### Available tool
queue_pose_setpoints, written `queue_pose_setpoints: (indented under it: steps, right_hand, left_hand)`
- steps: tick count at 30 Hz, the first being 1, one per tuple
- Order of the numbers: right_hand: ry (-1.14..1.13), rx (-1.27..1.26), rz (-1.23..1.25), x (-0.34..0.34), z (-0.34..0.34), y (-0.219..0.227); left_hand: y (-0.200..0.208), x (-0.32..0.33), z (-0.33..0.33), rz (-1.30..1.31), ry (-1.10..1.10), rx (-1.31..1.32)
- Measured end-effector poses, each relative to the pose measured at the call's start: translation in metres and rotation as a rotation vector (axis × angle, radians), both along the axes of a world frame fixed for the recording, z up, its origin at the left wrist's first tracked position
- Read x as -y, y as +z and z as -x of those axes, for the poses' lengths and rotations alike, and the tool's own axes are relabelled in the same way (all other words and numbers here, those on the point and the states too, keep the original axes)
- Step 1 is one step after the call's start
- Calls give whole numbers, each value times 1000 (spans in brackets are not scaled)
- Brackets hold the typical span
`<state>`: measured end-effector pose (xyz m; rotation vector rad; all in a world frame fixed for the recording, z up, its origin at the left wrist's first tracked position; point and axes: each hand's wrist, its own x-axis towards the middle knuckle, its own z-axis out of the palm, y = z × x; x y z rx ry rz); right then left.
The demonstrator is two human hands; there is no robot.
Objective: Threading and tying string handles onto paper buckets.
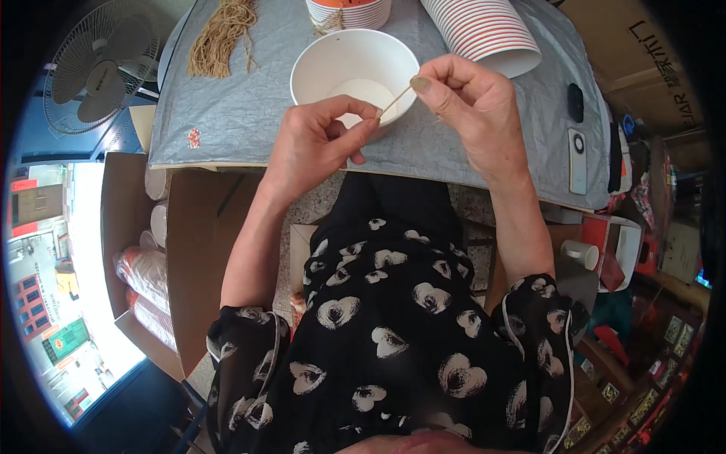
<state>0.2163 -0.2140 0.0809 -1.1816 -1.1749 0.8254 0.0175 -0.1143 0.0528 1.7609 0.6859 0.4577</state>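
Between my two hands a short length of tan twine (396,99) is stretched. My left hand (321,138) pinches its lower end between thumb and forefinger. The upper end is pinched in my right hand (476,106), held a little higher. Behind the twine stands a white paper bucket (355,64), upright, with a small hole near its far rim. My hands are in front of its near side and hide part of it. A bundle of similar twine (222,41) lies at the far left of the table.
A stack of paper buckets (488,30) lies on its side at the far right, and another stack (349,13) stands at the back. A phone (577,160) and a black object (575,103) rest near the grey table cover's right edge. An open carton (200,265) stands left, below a fan (102,79).
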Motion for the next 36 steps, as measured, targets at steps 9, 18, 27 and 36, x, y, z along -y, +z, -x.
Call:
queue_pose_setpoints:
  steps: [9,18,27,36]
  right_hand:
    - [-89,-52,-95,17,5,5]
    - [-187,-525,-162,24,-9,-24]
    - [-8,-668,-129,29,7,-42]
    - [44,-927,-162,33,-37,-79]
  left_hand:
    - [-13,15,-5,-469,100,20]
    - [-25,20,-23,-818,346,-29]
    - [-38,55,-47,493,-50,389]
    - [-45,38,33,195,133,156]
